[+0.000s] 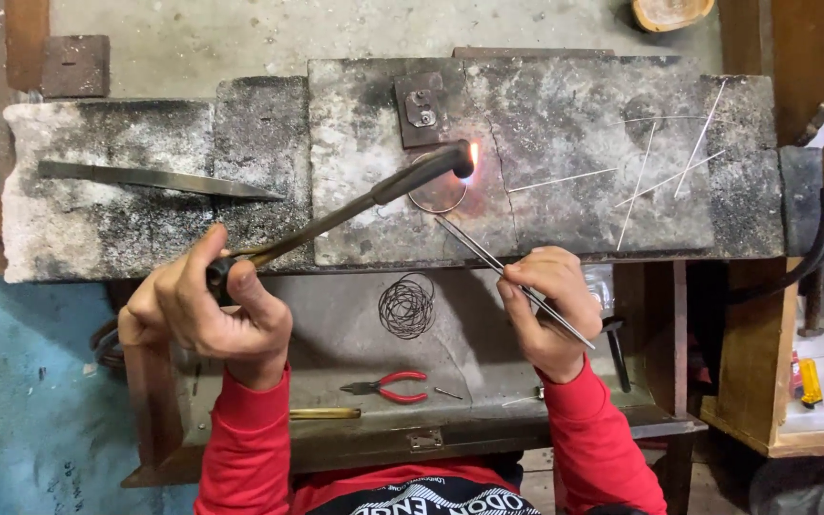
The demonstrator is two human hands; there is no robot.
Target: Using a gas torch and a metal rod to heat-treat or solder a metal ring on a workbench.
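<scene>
Thin wire ring [438,195] on sooty block | left hand [204,310] grips torch [355,205] | right hand [550,310] pinches tweezers [507,272]

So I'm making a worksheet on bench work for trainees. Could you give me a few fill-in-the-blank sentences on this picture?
1. The left hand holds a lit ____.
2. The flame plays on a thin wire ____ lying on the sooty block.
3. The right hand holds slim metal tweezers pointed toward the ____.
4. The pliers in the tray have ____ handles.

Missing words: torch; ring; flame; red
</scene>
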